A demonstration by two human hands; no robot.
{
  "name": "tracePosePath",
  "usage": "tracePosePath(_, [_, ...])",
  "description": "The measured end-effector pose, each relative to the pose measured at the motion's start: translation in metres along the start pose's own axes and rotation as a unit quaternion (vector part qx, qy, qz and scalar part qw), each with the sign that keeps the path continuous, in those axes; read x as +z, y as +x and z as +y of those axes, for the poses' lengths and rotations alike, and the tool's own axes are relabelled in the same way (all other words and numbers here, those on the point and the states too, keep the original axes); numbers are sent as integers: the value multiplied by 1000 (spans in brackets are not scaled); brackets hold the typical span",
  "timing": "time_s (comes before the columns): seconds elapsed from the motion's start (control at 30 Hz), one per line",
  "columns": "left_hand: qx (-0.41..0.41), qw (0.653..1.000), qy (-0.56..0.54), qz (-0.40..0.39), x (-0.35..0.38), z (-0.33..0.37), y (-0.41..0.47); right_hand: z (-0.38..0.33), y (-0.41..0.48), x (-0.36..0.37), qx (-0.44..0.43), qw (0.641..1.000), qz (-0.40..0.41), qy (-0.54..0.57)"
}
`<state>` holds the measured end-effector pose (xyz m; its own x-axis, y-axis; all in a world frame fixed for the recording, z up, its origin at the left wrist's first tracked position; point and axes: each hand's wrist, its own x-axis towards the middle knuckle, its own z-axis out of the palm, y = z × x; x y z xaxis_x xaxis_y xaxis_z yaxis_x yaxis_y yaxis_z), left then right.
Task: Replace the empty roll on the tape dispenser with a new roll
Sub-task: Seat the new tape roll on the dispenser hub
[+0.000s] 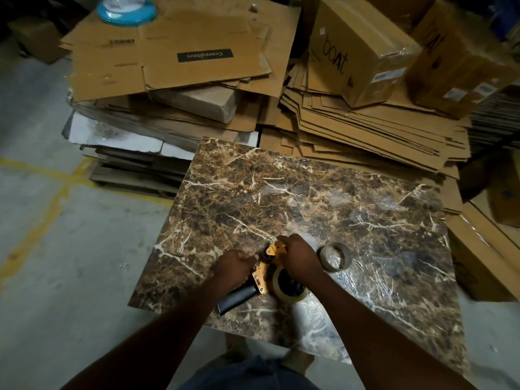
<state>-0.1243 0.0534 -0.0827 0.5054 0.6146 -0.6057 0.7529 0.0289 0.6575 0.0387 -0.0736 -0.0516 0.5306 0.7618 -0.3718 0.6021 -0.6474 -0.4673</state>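
A yellow tape dispenser with a black handle lies on the brown marble tabletop. A clear tape roll sits on its hub. My right hand grips the dispenser's front end from above. My left hand is closed at the dispenser's left side, pinching something small that I cannot make out. The empty cardboard core stands on the table just right of my right hand.
Stacks of flattened cardboard lie behind the table, and more cardboard sheets at the back right. Taped boxes sit on them. A blue plate-like object rests far left. Boxes border the table's right side.
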Motion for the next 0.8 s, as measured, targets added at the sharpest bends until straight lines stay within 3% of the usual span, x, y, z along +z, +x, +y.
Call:
tracePosePath(0.13, [31, 997, 42, 64, -2, 11, -9, 16, -20, -8, 40, 994, 82, 57])
tracePosePath(0.27, [128, 980, 106, 111, 3, 10, -14, 42, -46, -7, 52, 998, 22, 40])
tracePosePath(0.43, [280, 942, 175, 56, 12, 8, -16, 59, -66, 3, 121, 989, 22, 79])
tracePosePath(0.57, [327, 917, 225, 44, 9, 10, -21, 56, -77, 9, 209, 968, 12, 137])
tracePosePath(0.7, [386, 859, 337, 4, 2, 15, -34, 51, -86, 15, 273, 941, 1, 200])
tracePosePath(0.8, [373, 820, 431, -53, 4, 15, -41, 49, -93, 22, 296, 918, 5, 264])
